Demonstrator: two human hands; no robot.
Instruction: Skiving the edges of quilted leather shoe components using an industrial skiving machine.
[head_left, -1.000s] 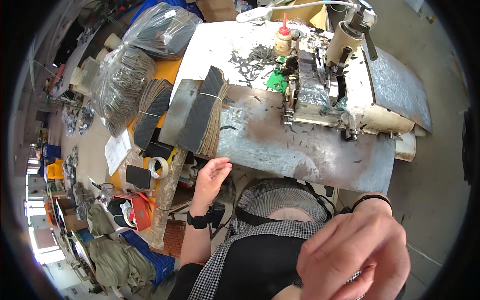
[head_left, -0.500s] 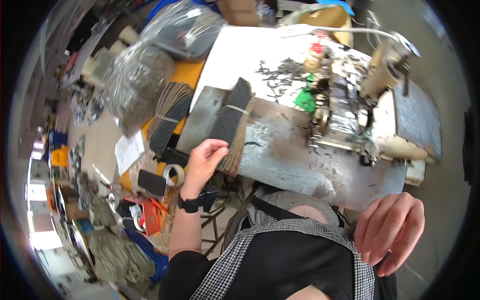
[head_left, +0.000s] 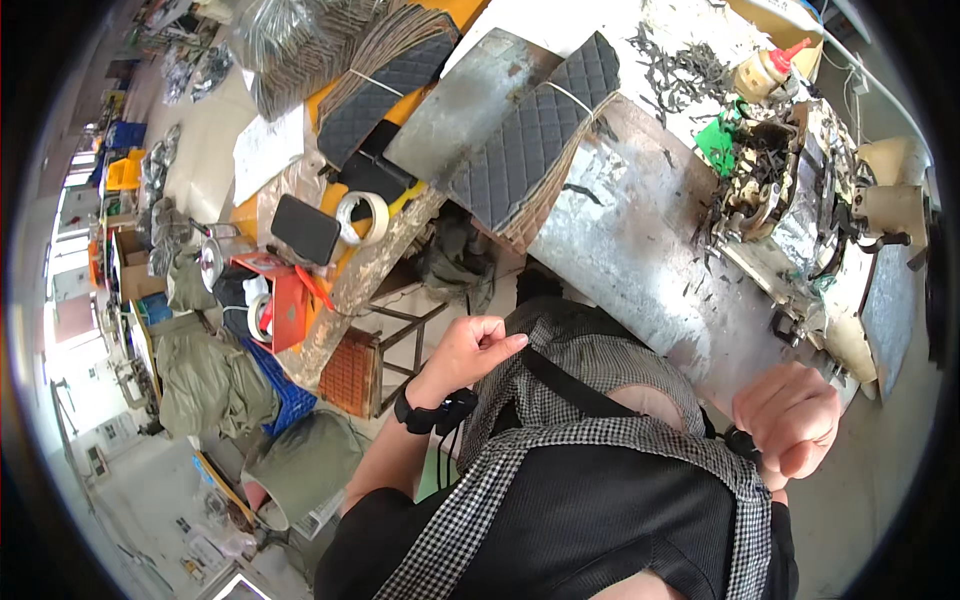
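My left hand (head_left: pixel 468 352), with a black watch (head_left: pixel 436 410) on its wrist, hovers before my lap. Its fingers are curled in, the thumb lies along them, and nothing shows in it. A banded stack of dark quilted pieces (head_left: pixel 535 140) with brown edges lies beyond it, reaching over the near edge of the metal worktop (head_left: pixel 640 240). My right hand (head_left: pixel 790 415) is closed in a loose fist by the worktop's near right edge, with no object visible in it. The nearest thing to it is a greasy machine (head_left: pixel 800 190) strewn with dark scraps.
A second banded stack (head_left: pixel 385 90) lies left, near a bag of pieces (head_left: pixel 300 50). A phone (head_left: pixel 305 229), a tape roll (head_left: pixel 362 218) and a red box (head_left: pixel 275 300) sit along the left side. Dark scraps (head_left: pixel 675 70) and a red-tipped bottle (head_left: pixel 768 70) are behind the machine.
My left hand has left the quilted stack and come back toward my lap. My right hand has curled from hanging fingers into a fist. The view has shifted, so the worktop appears higher.
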